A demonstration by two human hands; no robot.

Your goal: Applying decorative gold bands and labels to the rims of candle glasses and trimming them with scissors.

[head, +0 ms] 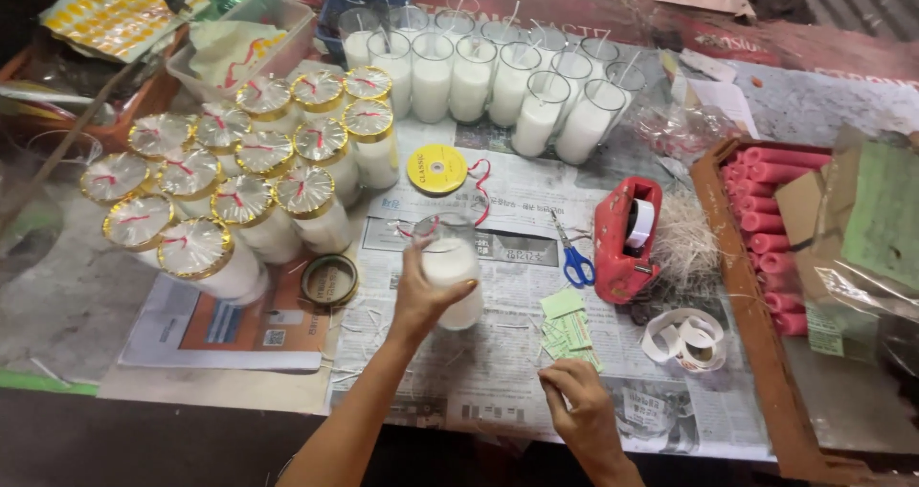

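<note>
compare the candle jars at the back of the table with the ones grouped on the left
The back jars are open on top, with wicks sticking up; the left jars are covered in clear wrap with gold bands and red ties. The back jars stand in rows; the left jars stand in a tighter cluster. Both hold white wax in clear glass.

There are about thirteen wrapped candle glasses (244,161) with gold rims at the left of the frame, and about eleven open glass candles (498,75) at the top, though the back row is hard to count. I see one pair of blue scissors (576,257), one red tape dispenser (624,238), one yellow ribbon spool (437,169), two hands.
</note>
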